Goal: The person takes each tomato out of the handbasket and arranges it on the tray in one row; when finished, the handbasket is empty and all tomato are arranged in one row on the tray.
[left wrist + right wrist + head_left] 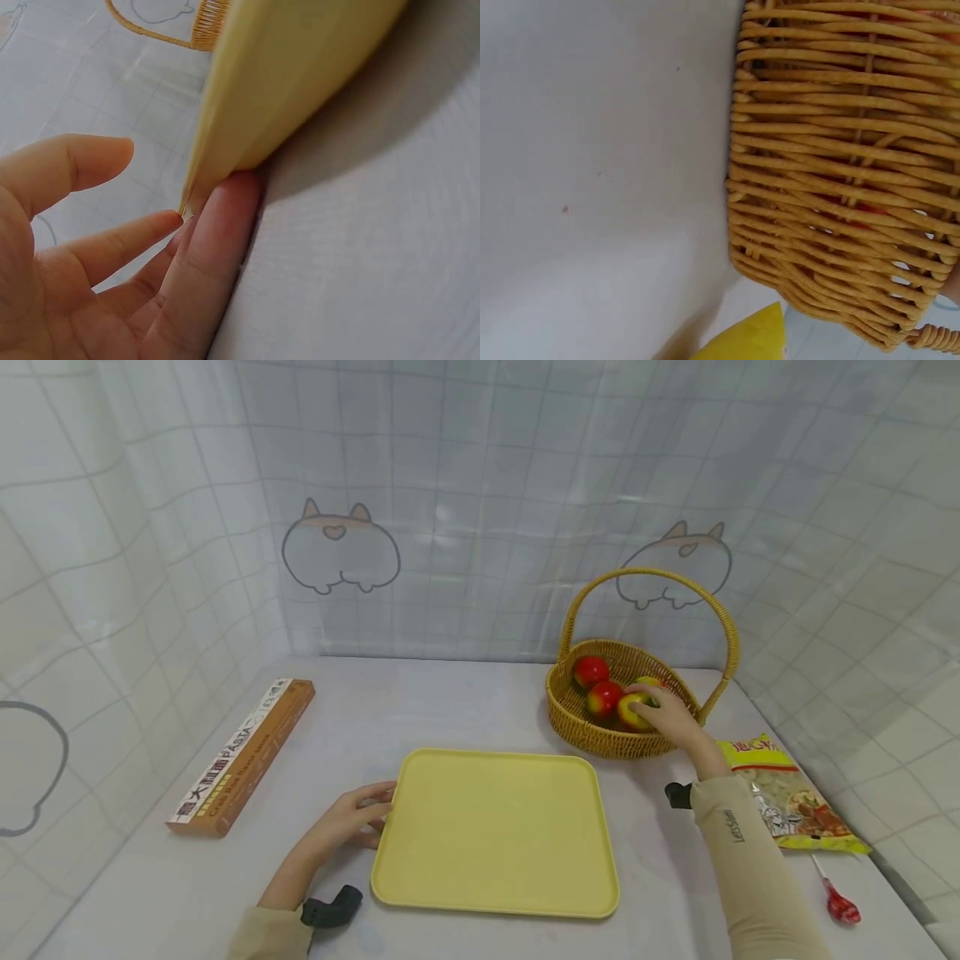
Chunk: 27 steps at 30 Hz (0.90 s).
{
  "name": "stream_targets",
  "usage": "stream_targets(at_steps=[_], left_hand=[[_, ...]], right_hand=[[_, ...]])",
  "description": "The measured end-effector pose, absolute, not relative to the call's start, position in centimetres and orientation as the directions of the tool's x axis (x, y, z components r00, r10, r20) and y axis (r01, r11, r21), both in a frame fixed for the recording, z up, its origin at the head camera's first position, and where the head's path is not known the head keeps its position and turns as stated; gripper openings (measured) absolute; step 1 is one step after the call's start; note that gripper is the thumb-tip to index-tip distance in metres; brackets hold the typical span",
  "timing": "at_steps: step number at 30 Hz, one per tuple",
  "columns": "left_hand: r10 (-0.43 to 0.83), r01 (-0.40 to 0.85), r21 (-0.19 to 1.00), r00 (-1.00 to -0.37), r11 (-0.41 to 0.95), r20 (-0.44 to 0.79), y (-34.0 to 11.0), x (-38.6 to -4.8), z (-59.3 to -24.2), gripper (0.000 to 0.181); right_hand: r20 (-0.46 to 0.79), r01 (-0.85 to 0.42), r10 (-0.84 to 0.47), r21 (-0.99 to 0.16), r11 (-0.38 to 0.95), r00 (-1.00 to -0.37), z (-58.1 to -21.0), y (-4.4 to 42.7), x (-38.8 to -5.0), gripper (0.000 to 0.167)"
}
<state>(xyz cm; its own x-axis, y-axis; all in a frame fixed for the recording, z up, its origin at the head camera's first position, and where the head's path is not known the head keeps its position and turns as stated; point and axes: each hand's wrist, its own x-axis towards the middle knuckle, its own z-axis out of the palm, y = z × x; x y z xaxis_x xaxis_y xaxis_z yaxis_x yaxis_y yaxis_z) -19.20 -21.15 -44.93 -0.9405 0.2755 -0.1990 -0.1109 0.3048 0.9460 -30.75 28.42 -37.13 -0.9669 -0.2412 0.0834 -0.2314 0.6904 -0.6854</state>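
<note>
A yellow tray [495, 835] lies flat on the table in front of me. My left hand [348, 822] is at its left edge; in the left wrist view the fingertips [225, 210] touch the tray's rim [247, 112], while the thumb stands away from it. Inside the wicker basket [600, 742], my right hand [671, 718] has its fingers and thumb around a yellow-red apple [634, 713]. Two red apples, a rear one [591, 671] and a nearer one [604, 700], lie beside it, and another yellowish apple [649, 682] is partly covered. The right wrist view shows only the basket's woven side [840, 150], hiding the fingers.
A brown pasta box [243, 760] lies at the left. To the right of the basket are a yellow food packet [802, 802], partly behind my right forearm, and a red lollipop [842, 906]. The basket's tall handle [652, 572] arches upward. Checked curtains surround the table.
</note>
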Motion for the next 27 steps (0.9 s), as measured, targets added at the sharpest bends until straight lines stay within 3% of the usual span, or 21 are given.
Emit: stream_targets(at_steps=[5,10,17,27], left_hand=[[0.28,-0.099,0.947,-0.941,0.305,-0.189,-21.2,-19.2,-45.0,0.057],[0.271,-0.105,0.945,-0.943,0.311,-0.194,-21.2,-19.2,-45.1,0.057],[0.236,-0.131,0.938,-0.948,0.322,-0.214,-21.0,-19.2,-45.0,0.055],[0.253,-0.117,0.94,-0.946,0.322,-0.204,-21.0,-19.0,-44.8,0.055]], right_hand=[[0.088,-0.158,-0.156,-0.834,0.528,-0.984,-36.4,28.2,-30.6,0.053],[0.103,-0.144,-0.12,-0.9,0.412,-0.987,-35.9,27.9,-30.8,0.056],[0.087,-0.121,-0.111,-0.932,0.342,-0.99,-35.7,26.8,-30.4,0.057],[0.082,-0.124,-0.13,-0.927,0.355,-0.988,-35.3,24.3,-29.2,0.054]])
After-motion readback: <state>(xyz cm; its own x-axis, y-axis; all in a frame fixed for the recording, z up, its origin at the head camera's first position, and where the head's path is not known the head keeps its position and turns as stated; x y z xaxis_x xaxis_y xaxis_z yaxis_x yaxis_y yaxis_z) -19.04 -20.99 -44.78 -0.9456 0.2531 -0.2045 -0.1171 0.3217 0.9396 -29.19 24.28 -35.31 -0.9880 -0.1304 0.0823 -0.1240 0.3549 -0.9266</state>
